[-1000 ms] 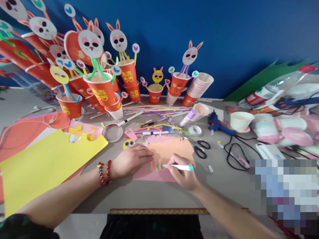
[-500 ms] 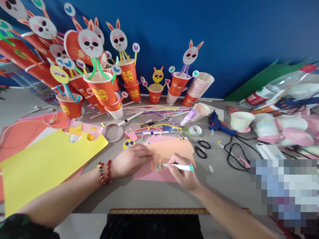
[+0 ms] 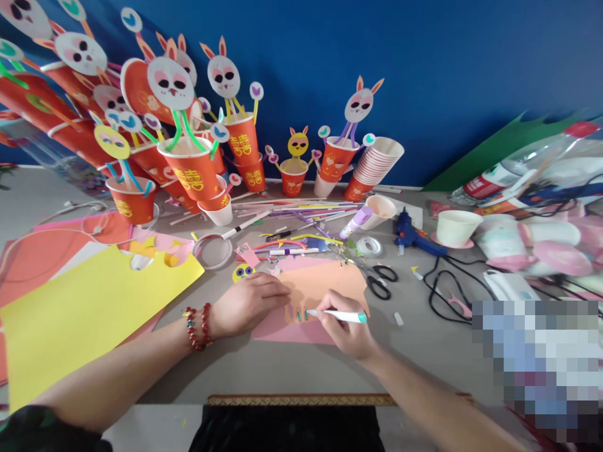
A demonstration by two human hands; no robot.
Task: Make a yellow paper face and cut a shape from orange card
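Observation:
My right hand (image 3: 347, 328) is closed around a white marker pen (image 3: 343, 316) with a teal end. Its tip meets a sheet of orange paper (image 3: 330, 282), where small teal ovals are drawn near the lower edge. Pink paper (image 3: 292, 334) lies beneath that sheet. My left hand (image 3: 249, 301) rests flat on the left part of the orange paper, fingers stretched out. Just beyond it sits a yellow paper face (image 3: 244, 272) with round eyes, partly covered by the hand. Black-handled scissors (image 3: 380, 282) lie to the right of the paper.
Red paper cups (image 3: 191, 172) with paper rabbit faces crowd the back left. A large yellow sheet (image 3: 94, 320) lies at left. Behind the paper are a roll of clear tape (image 3: 369, 246) and a magnifying glass (image 3: 213, 251). A blue glue gun (image 3: 414, 233) and its black cord lie at right.

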